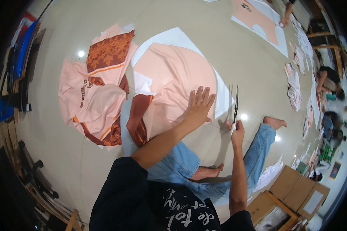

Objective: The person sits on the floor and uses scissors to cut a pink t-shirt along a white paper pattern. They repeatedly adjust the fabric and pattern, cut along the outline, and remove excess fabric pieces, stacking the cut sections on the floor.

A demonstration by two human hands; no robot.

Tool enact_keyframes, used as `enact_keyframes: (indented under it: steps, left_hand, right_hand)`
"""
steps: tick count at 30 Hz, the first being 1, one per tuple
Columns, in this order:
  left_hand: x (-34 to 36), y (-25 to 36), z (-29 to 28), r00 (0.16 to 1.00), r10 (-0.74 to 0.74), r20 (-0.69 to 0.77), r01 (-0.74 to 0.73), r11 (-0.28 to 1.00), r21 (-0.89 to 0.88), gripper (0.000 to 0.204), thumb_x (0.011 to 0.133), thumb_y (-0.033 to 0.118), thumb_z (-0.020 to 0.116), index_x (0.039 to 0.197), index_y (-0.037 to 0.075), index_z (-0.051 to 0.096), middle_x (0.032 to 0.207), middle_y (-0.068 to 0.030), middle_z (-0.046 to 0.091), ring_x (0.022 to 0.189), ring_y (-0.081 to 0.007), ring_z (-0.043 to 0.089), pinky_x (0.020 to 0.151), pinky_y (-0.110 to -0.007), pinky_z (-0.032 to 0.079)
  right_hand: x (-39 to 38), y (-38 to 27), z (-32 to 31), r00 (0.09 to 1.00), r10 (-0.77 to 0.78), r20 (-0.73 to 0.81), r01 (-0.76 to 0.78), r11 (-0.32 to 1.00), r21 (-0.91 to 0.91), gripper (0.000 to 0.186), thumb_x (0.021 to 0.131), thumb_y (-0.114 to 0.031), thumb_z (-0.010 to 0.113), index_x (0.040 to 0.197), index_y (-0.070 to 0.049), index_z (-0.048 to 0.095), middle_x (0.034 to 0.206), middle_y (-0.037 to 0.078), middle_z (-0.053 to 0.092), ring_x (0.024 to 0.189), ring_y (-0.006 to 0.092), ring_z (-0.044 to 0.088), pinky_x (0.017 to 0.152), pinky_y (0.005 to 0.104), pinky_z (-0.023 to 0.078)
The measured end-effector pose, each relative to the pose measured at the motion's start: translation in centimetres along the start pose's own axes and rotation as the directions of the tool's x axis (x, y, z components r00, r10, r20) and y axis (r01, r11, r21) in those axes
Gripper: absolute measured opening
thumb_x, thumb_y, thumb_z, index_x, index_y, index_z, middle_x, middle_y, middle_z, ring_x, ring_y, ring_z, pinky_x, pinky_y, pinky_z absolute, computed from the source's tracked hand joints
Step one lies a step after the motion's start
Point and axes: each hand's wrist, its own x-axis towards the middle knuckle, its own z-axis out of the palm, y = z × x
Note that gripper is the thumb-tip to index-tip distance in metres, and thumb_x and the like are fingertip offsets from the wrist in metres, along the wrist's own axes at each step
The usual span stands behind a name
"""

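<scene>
I have my right grip (238, 133) clasped round the scissors (236, 104), over the glossy floor (254, 73), just right of the white sheet (222, 94). Slim and dark-bladed, they point forward, long axis nearly fore-and-aft. My left grip (199, 104) lies spread, holding nothing, on smooth, rumpled, curved-edged pink cloth (177, 63).

Black short-sleeved T-shirt (158, 200), white script lettering (188, 218), light-blue jeans (181, 159)
</scene>
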Motion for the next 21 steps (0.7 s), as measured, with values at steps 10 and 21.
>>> enact_keyframes:
  steps: [10,21]
  left_hand:
    - [-1.2,2.5,2.7,0.838,0.512,0.187,-0.481,0.856,-0.19,0.075,0.094,0.059,0.064,0.139,-0.001,0.058,0.147,-0.0182,0.054,0.146,-0.0343,0.039,0.124,-0.06,0.016]
    - [-7.3,12.0,-0.9,0.915,0.358,0.184,-0.15,0.728,-0.668,0.03,0.098,0.029,0.071,0.105,0.0,0.075,0.103,-0.015,0.075,0.099,-0.0299,0.07,0.093,-0.037,0.053]
  right_hand:
    - [-11.1,5.9,-3.0,0.92,0.192,-0.342,-0.259,0.952,-0.164,0.058,0.077,-0.054,0.087,0.082,0.0,0.065,0.065,0.014,0.066,0.063,0.0329,0.066,0.063,0.045,0.052]
    - [-14.9,1.4,-4.4,0.956,-0.161,-0.247,0.215,0.954,0.209,0.037,0.087,-0.022,0.08,0.112,0.003,0.068,0.095,0.017,0.073,0.079,0.0294,0.071,0.077,0.0366,0.056]
